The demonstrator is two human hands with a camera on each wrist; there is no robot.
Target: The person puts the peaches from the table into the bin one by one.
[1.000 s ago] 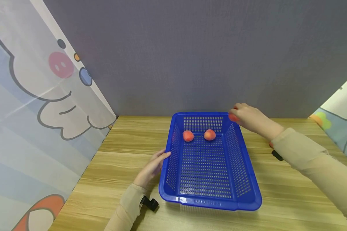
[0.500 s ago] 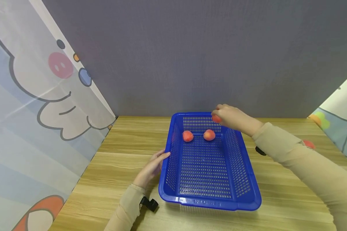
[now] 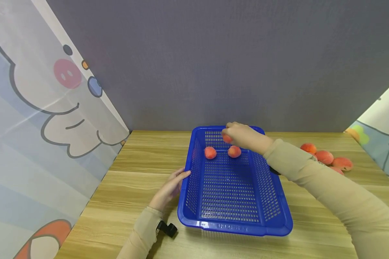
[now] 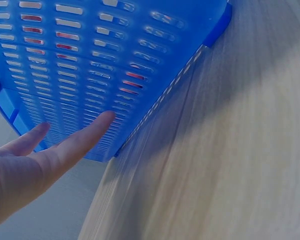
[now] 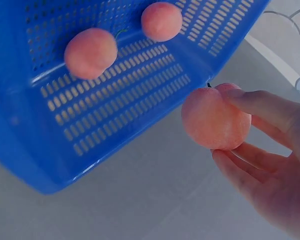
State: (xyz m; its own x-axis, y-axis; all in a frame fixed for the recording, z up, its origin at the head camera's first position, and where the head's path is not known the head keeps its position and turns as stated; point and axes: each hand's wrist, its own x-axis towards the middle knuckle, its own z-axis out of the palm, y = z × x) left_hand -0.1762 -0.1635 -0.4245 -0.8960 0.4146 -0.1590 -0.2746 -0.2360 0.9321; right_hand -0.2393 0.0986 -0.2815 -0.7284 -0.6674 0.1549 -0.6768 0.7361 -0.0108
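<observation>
A peach [image 5: 215, 120] is pinched between the thumb and fingers of my right hand [image 3: 243, 136], over the far end of a blue plastic basket [image 3: 230, 230]. Two reddish peaches lie on the basket floor at its far end: a left peach [image 3: 210, 153] and a right peach [image 3: 234, 151], the latter just below the held one in the head view. My left hand [image 3: 168, 189] rests at the basket's left side, thumb at the rim. Its fingers [image 4: 85, 140] lie straight along the slotted outer wall in the left wrist view.
Several more peaches [image 3: 325, 157] lie in a group on the wooden table [image 3: 142, 158], right of the basket, partly behind my right sleeve. A grey panel [image 3: 214, 64] stands along the table's far edge. Cartoon-printed curtains [image 3: 35, 144] hang at both sides.
My right hand has carried the peach leftward from the basket's far right corner to over its far end, slightly lower. The peaches on the table have come into view. The left hand has stayed still.
</observation>
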